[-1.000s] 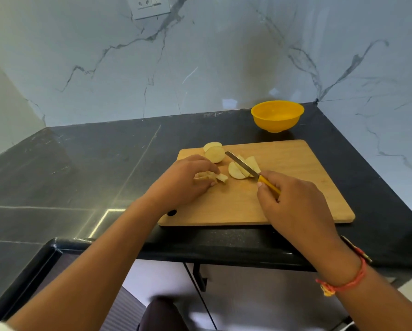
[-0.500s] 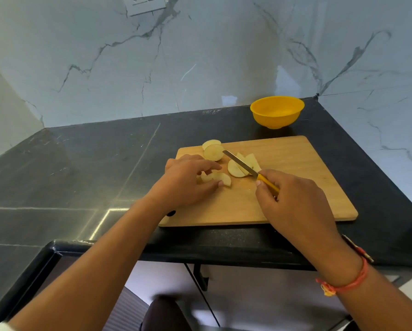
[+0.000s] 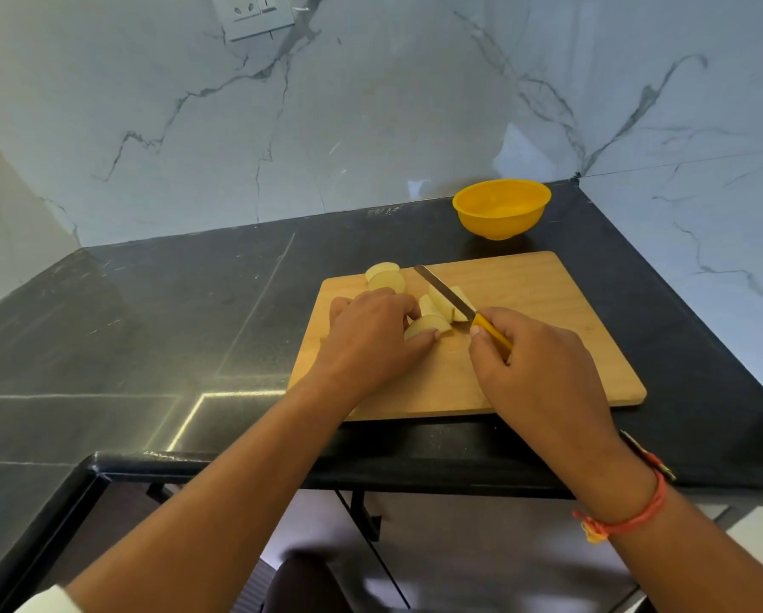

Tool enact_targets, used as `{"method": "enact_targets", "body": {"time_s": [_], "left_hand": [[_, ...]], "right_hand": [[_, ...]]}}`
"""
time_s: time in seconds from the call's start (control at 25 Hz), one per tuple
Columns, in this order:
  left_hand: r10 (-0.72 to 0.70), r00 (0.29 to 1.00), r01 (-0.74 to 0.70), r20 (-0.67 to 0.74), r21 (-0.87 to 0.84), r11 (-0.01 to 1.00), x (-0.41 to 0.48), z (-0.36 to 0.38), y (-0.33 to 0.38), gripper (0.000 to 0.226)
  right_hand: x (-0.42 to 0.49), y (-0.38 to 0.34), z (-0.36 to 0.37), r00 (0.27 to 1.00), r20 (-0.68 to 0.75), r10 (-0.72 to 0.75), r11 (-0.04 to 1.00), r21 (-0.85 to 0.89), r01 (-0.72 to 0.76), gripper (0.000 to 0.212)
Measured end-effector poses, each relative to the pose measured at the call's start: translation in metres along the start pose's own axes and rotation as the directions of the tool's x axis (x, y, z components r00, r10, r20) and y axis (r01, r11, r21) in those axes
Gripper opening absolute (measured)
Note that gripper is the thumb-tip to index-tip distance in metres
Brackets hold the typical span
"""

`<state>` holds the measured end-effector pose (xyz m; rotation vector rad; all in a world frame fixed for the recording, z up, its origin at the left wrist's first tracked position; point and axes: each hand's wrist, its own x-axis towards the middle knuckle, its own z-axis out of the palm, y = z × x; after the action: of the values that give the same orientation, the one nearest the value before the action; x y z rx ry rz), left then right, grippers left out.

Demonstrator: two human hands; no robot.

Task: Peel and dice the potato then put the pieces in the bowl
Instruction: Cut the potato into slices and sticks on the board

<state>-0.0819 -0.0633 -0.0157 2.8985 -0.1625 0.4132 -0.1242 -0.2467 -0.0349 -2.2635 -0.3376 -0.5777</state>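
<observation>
Left hand [image 3: 371, 334] pinches a potato slice [image 3: 428, 325] on the board [image 3: 548, 311]. Right hand [image 3: 530, 360] grips the knife [image 3: 444, 292], blade across the cut pieces [image 3: 430, 306]. Risk: the blade is near my left fingertips [image 3: 433, 334], and the wet slice could skid. Bowl [image 3: 501, 207] sits beyond the board.

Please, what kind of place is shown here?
Probably a home kitchen: a dark stone countertop, a marble-look wall with a power socket, and a wooden cutting board with potato slices on it.
</observation>
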Motion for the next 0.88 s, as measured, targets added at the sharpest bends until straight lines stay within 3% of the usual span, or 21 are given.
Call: {"method": "enact_targets", "body": {"time_s": [0.24,0.44,0.6,0.88], "left_hand": [[-0.012,1.0,0.013,-0.014,0.081,0.997,-0.008,-0.006,0.021,0.041],[0.026,0.979,-0.055,0.204,0.136,0.989,-0.008,-0.036,0.006,0.046],[0.088,0.943,-0.103,0.32,0.03,0.994,-0.007,-0.043,0.003,0.051],[0.046,0.998,-0.042,0.045,-0.075,0.996,-0.027,-0.018,-0.002,0.043]], "right_hand": [[0.001,-0.001,0.0,1.0,0.001,0.006,1.0,0.02,-0.007,0.03],[0.002,-0.003,-0.002,0.999,0.023,0.025,1.0,0.017,-0.025,0.037],[0.004,-0.005,-0.005,0.996,0.067,0.053,0.999,-0.014,-0.052,0.04],[0.005,-0.016,-0.011,0.97,0.241,0.034,0.992,-0.124,-0.004,0.037]]}}
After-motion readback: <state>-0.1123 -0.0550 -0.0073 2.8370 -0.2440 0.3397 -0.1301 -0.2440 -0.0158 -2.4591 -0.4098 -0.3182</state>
